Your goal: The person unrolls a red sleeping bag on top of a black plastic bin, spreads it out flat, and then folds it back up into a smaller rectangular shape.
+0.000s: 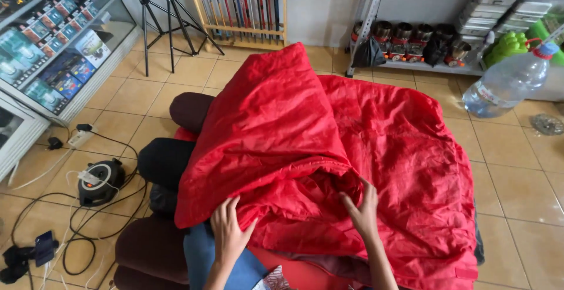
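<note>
Both hands lie on a large, crumpled red quilted nylon sleeping bag [329,149] that is heaped over the tiled floor in front of the person. The left hand [229,231] rests palm down on the bag's near left edge, fingers spread and fairly flat, pressing on the fabric rather than clasping it. The right hand [361,210] sits a little farther in, at the mouth of a deep fold near the bag's middle; its fingers are stretched out and slightly parted, their tips pushed against the bunched cloth, and whether they pinch any of it cannot be told. The sleeping bag spreads from the person's lap out toward the back wall, its left half thrown up in a high ridge and its right half lying lower and flatter. Dark maroon rounded cushions [147,249] peek out from under its left side, with a black bundle [164,161] between them. To the left on the beige floor tiles [517,190] lies a round black cable reel [100,181] among loose black and white cords, near a glass display cabinet [53,43] filled with boxed goods. A big clear plastic water bottle with a blue cap [508,81] leans at the right, well apart from the bag, before a grey metal shelf rack [435,25]. A black tripod [167,14] and a wooden rack of slim rods [241,2] stand by the far wall.
</note>
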